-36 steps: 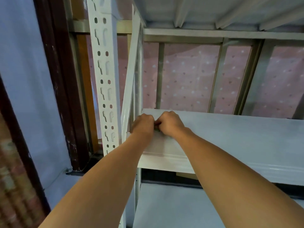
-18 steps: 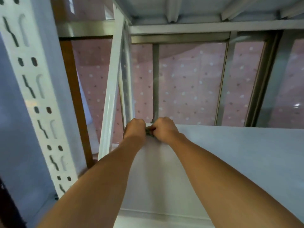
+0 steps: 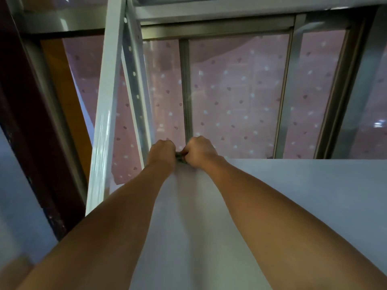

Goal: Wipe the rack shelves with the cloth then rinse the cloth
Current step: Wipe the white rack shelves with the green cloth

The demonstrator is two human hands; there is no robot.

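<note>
Cloth (image 3: 179, 158), dark, likely soft and light: left hand (image 3: 162, 152) and right hand (image 3: 201, 151) are gripping it bunched between fists at the shelf (image 3: 272, 195) corner.

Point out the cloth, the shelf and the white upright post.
cloth (image 3: 179, 158): head view, the small dark part that shows.
shelf (image 3: 293, 195): head view, bare top surface right of the arms.
white upright post (image 3: 105, 122): head view, its glossy front face.
</note>
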